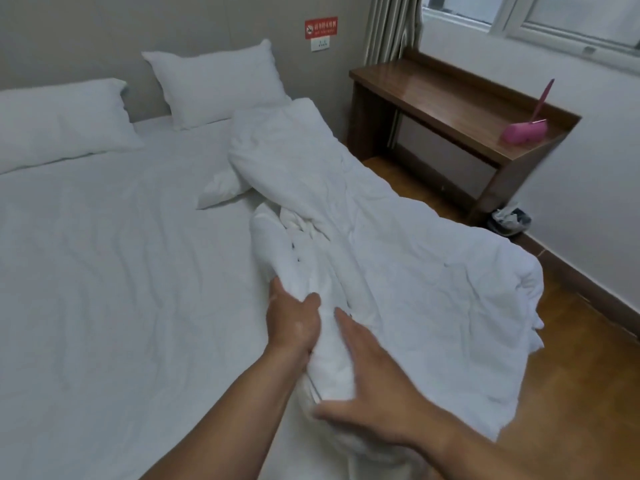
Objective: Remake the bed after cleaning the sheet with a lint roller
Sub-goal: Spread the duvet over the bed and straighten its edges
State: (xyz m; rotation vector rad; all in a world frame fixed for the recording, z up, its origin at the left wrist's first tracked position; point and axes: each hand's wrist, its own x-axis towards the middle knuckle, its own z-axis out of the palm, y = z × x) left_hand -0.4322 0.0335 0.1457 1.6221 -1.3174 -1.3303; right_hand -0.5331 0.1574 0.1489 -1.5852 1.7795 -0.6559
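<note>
1. duvet point(398, 237): white and crumpled, bunched in a long ridge down the right side of the bed. its outer edge spills over the mattress side toward the floor point(571, 375).
2. left hand point(294, 320): at the near end of that ridge. the thumb lies on top and the fingers curl under, gripping a thick fold of the duvet.
3. right hand point(374, 393): just beside the left, palm down on the same fold. the fingers are straight and close together, the thumb is splayed wide, and the outline is slightly blurred.
4. sheet point(121, 254): white, laid bare over the left and middle of the mattress, with shallow wrinkles.
5. pillows: one point(62, 123) lies flat at the head on the left. the other point(214, 81) is propped against the wall beside the duvet's far end.
6. lint roller point(524, 129): pink, resting on the wooden desk point(450, 95) to the right of the bed with its handle pointing up, well apart from both hands.
7. red sign point(321, 28): on the wall above a white socket point(320, 44).
8. curtain point(391, 26): hangs at the corner next to the window point(554, 19).
9. shoes point(509, 220): on the floor by the desk leg.
</note>
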